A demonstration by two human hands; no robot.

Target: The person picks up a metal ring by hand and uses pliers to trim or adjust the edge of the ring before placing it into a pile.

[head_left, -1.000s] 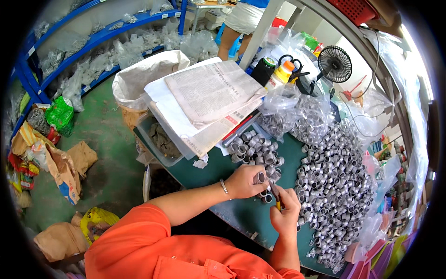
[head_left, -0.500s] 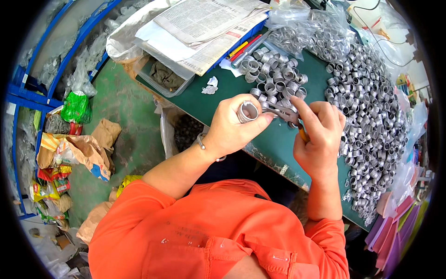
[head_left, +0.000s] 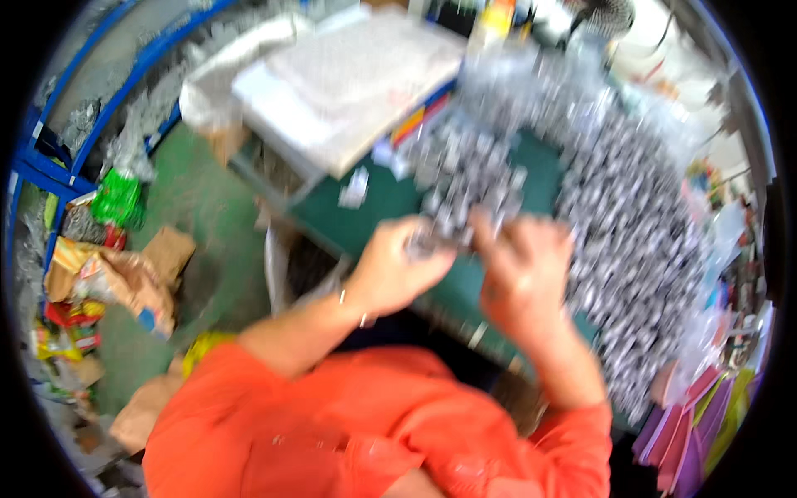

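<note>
My left hand (head_left: pixel 390 270) is closed round a grey metal ring (head_left: pixel 421 244), held with its opening up between thumb and fingers. Beside it, my right hand (head_left: pixel 527 270) grips pliers whose dark jaws (head_left: pixel 456 243) reach toward the ring. The pliers' handle is hidden in the palm, and motion blurs both hands, so whether the jaws touch the ring cannot be made out. Just beyond my hands lies a small heap of similar grey rings (head_left: pixel 469 170). A much larger heap of rings (head_left: pixel 635 241) covers the right side of the green table (head_left: pixel 328 212).
Newspapers (head_left: pixel 357 79) lie over a tray at the back left, near a white paper scrap (head_left: pixel 354 189). Clear plastic bags (head_left: pixel 531 87) sit at the back. Blue shelving (head_left: pixel 124 91) and brown paper packaging (head_left: pixel 116 278) stand left; coloured folders (head_left: pixel 685 432) hang at right.
The whole view has shifted and blurred. Both hands remain close together at the ring, and my right forefinger now points down nearer to the plier jaws.
</note>
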